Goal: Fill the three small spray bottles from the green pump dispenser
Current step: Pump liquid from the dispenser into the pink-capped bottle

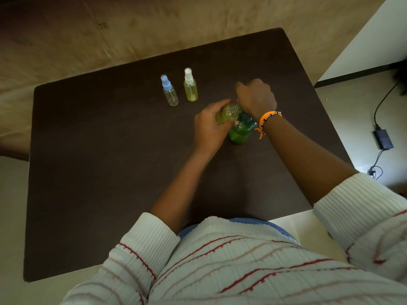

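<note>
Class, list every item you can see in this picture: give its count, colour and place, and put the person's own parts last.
Table: one, dark brown, centre of view.
Blue-capped spray bottle: one, clear, standing far on the table.
White-capped spray bottle: one, yellowish, standing right of it.
Open spray bottle: one, yellow-green, tilted in the left hand.
Pump dispenser: one, green, under the hands.
Power adapter: one, black, on the floor at right.
Bracelet: one, orange, right wrist.
Left hand: grips the open bottle.
Right hand: on the dispenser's top.
</note>
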Action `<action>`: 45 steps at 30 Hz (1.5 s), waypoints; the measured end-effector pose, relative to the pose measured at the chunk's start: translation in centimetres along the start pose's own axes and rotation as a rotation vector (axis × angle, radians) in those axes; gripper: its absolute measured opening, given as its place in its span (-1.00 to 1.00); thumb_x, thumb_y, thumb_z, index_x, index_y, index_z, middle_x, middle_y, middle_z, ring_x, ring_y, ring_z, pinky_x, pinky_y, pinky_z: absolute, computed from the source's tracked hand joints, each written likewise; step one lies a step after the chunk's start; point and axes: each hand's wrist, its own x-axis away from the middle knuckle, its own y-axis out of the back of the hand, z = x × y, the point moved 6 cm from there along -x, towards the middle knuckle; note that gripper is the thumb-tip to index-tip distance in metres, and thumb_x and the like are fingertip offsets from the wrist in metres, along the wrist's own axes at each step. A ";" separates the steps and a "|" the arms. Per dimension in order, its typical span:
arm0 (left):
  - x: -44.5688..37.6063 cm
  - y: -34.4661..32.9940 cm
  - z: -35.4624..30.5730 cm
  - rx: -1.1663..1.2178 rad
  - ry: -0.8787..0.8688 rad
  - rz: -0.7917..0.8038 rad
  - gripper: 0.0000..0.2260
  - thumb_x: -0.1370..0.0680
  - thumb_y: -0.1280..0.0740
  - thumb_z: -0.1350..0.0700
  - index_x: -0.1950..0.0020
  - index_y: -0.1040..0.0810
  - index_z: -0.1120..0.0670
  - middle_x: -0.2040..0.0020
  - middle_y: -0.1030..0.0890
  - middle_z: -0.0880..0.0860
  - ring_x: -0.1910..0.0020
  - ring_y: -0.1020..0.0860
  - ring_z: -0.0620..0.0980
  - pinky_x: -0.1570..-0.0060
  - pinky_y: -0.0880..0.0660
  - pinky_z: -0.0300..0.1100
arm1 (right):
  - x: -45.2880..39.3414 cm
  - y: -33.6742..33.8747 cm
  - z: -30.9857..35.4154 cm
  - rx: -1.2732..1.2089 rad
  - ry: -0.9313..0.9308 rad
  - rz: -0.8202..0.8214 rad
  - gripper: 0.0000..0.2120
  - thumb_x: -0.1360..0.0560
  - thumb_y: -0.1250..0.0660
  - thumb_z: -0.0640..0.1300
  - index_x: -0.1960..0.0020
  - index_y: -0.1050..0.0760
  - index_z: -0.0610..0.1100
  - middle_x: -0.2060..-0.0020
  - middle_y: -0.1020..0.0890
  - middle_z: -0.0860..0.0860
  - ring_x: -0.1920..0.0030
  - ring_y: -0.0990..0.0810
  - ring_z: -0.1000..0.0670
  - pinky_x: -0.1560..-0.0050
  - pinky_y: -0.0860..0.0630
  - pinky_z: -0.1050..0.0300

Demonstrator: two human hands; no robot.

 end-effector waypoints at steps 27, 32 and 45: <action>0.6 0.0 -0.2 -0.016 0.004 -0.001 -0.53 -0.28 -0.55 0.20 -0.17 -0.59 0.16 -0.06 -0.64 0.08 0.01 -0.58 -0.10 -0.01 -0.46 -0.37 | 0.6 -0.2 -0.1 -0.050 -0.017 0.129 -0.52 -0.46 -0.17 0.08 -0.21 -0.55 -0.19 -0.17 -0.62 -0.13 -0.18 -0.55 -0.21 -0.15 -0.44 0.02; 0.7 -0.1 -0.3 -0.024 0.001 -0.007 -0.54 -0.29 -0.54 0.21 -0.17 -0.58 0.17 -0.07 -0.64 0.10 -0.01 -0.58 -0.08 -0.02 -0.46 -0.36 | 0.8 -0.1 -0.5 -0.107 -0.034 0.021 -0.53 -0.47 -0.17 0.10 -0.18 -0.54 -0.21 -0.15 -0.61 -0.12 -0.14 -0.56 -0.22 -0.09 -0.44 0.00; 0.8 0.0 -0.4 0.000 -0.001 -0.019 -0.55 -0.26 -0.56 0.21 -0.14 -0.60 0.15 -0.02 -0.65 0.04 0.04 -0.58 -0.12 0.01 -0.48 -0.33 | 1.1 -0.3 0.1 -0.118 -0.044 0.165 -0.55 -0.44 -0.17 0.01 -0.17 -0.58 -0.22 -0.15 -0.63 -0.16 -0.13 -0.58 -0.21 -0.13 -0.48 0.03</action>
